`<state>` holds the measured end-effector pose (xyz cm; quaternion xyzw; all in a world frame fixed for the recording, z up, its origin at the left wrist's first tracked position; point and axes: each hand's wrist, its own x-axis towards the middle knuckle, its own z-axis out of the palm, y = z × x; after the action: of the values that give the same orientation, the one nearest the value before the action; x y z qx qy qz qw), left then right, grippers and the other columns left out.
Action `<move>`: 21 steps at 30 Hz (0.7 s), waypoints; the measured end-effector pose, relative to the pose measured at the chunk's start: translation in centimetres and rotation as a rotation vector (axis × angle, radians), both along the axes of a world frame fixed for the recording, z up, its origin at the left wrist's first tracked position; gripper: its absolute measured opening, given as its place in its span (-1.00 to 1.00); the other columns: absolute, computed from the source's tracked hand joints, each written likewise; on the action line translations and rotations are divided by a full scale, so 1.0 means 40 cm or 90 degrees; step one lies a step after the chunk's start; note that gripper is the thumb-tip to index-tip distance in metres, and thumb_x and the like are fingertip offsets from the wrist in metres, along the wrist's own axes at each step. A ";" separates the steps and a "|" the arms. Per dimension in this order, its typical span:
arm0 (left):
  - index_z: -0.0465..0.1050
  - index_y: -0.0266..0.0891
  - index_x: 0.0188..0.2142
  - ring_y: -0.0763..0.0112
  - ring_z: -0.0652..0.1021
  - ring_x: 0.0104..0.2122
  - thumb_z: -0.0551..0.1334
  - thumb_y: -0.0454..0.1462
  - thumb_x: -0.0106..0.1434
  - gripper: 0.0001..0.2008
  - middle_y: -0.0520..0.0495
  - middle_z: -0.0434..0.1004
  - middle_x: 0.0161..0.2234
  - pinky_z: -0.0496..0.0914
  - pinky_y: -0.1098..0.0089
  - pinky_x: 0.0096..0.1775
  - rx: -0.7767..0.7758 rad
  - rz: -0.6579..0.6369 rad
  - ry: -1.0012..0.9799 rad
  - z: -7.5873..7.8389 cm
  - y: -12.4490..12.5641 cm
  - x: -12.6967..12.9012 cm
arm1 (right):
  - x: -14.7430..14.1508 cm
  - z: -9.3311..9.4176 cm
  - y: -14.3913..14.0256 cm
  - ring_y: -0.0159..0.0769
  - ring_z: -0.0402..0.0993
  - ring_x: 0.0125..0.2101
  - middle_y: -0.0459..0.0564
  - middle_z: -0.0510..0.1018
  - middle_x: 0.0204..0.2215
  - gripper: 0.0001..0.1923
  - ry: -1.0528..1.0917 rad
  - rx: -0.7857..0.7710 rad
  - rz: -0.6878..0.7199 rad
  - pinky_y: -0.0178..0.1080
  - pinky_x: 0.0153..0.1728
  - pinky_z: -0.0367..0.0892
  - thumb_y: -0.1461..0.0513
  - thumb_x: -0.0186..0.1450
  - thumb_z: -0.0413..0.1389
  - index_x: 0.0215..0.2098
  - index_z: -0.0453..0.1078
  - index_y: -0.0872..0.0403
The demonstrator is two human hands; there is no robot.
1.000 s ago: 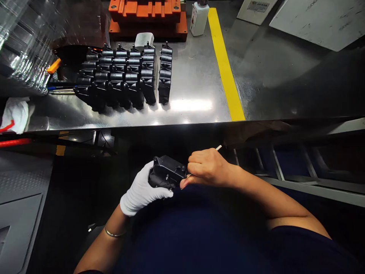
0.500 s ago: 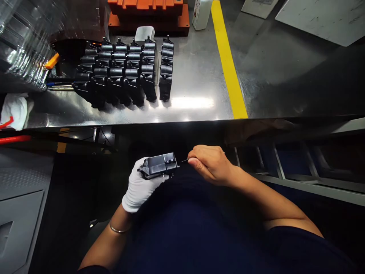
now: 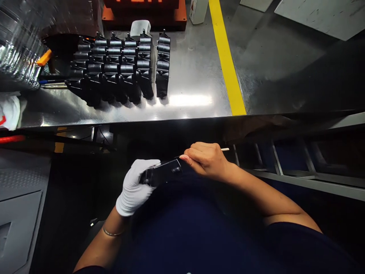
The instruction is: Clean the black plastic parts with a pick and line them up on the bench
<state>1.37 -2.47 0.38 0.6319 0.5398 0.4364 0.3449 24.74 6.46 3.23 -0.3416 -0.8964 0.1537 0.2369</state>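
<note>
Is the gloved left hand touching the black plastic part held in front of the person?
Touching. The head view shows the left hand wrapped around the black part, gloved fingers over its near end.

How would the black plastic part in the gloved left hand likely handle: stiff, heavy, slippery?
The black plastic part looks like rigid moulding, so probably stiff. The left hand carries it alone, suggesting it is light. Its glossy surface may be slippery, though the glove likely helps.
</note>
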 end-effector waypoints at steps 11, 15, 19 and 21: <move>0.54 -0.05 -0.09 0.19 0.60 -0.24 0.36 -0.34 0.05 -0.61 -0.09 0.64 -0.26 0.46 0.19 -0.15 0.134 -0.127 0.012 0.038 0.028 -0.008 | 0.029 0.013 -0.004 -0.51 -0.02 -0.65 -0.22 0.06 -0.70 -0.45 0.095 -0.337 0.240 -0.34 -0.56 -0.02 0.04 0.42 -0.08 -0.68 0.03 0.07; 0.50 -0.15 -0.08 0.25 0.57 -0.31 0.42 -0.25 0.02 -0.58 -0.09 0.59 -0.26 0.47 0.27 -0.24 -0.189 -0.080 -0.120 0.029 0.021 -0.016 | 0.020 0.012 0.001 -0.49 0.03 -0.63 -0.19 0.10 -0.70 -0.44 0.148 -0.248 0.270 -0.34 -0.55 0.00 0.00 0.43 -0.11 -0.67 0.08 0.07; 0.45 -0.27 -0.05 0.35 0.50 -0.41 0.45 -0.08 -0.05 -0.41 -0.04 0.54 -0.33 0.42 0.35 -0.34 -0.485 -0.156 -0.268 0.014 0.037 -0.028 | -0.007 0.019 0.014 -0.46 0.14 -0.58 -0.14 0.25 -0.64 -0.44 0.176 -0.081 0.253 -0.36 -0.56 0.00 -0.18 0.29 -0.03 -0.52 0.29 0.12; 0.46 -0.33 -0.11 0.36 0.46 -0.41 0.44 -0.03 -0.07 -0.41 -0.04 0.52 -0.35 0.39 0.37 -0.35 -0.527 -0.204 -0.283 0.009 0.048 -0.030 | -0.018 0.023 0.018 -0.46 0.13 -0.58 -0.15 0.25 -0.64 -0.42 0.157 -0.041 0.275 -0.35 -0.58 -0.04 -0.21 0.27 -0.03 -0.54 0.28 0.12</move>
<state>0.18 -0.56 0.72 0.4083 0.4775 0.2511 0.7364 24.02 7.19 4.14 -0.1277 -0.9076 0.2698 0.2953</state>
